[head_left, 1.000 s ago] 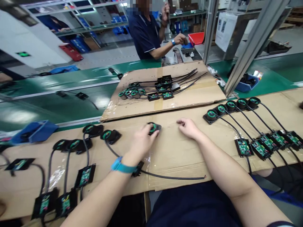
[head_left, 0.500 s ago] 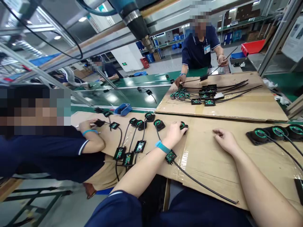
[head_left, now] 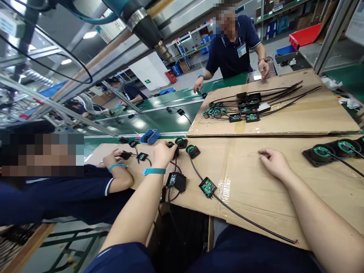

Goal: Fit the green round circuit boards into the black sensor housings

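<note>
At the left of the cardboard, my left hand (head_left: 164,154) closes its fingers on a black round housing with a green ring (head_left: 172,147), partly covered by the hand. Two similar round housings (head_left: 192,151) sit just right of it. From the nearer one a black cable runs to an open black box with a green circuit board (head_left: 207,187), then on toward my lap. Below my left hand, more circuit boxes (head_left: 171,179) and a dark box (head_left: 180,182) overlap among cables. My right hand (head_left: 274,163) rests on the cardboard, fingers curled, nothing visible in them.
A power drill (head_left: 148,32) hangs overhead. Cabled housings lie at right (head_left: 321,153) and on the farther cardboard sheet (head_left: 278,125). A co-worker's hand (head_left: 112,158) is close on the left; another person stands opposite. A blue bin (head_left: 150,136) sits behind the housings.
My left hand has moved left, from the middle of the cardboard to the group of housings there. The housing beneath it before is gone from that spot. My right hand stays in place.
</note>
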The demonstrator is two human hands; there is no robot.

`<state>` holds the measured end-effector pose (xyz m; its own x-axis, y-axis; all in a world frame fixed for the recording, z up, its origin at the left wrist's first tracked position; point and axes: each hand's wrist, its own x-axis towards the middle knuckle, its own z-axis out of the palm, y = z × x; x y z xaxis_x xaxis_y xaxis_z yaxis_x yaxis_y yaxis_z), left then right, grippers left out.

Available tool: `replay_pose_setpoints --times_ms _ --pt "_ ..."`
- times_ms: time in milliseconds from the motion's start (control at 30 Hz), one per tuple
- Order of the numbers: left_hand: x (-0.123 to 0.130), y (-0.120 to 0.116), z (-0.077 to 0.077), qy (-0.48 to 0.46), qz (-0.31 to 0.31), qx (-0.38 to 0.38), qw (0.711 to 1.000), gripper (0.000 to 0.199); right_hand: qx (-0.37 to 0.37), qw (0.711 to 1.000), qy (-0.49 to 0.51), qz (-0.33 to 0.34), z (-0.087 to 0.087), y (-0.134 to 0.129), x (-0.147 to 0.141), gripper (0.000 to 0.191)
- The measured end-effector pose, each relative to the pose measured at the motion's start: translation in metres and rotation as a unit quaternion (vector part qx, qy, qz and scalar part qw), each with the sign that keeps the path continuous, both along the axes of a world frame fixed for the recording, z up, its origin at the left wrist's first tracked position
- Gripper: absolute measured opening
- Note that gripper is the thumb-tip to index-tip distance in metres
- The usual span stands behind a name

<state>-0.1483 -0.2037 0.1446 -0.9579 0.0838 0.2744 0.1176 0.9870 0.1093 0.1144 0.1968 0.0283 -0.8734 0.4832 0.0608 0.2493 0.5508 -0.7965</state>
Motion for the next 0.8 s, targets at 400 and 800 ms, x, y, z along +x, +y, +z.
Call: replay_pose_setpoints --times_ms 400,800 --pt "-0.011 0.005 -0.030 -0.043 -0.023 -0.054 0.997 0.046 -0.009 1.000 0.001 -0.010 -0.004 0.002 -0.002 0.032" --pt "-0.022 -0.009 -0.064 -0.105 -0.047 -0.066 0.991 0.032 -0.006 1.000 0.011 -0.010 -0.003 -0.001 -0.001 0.028"
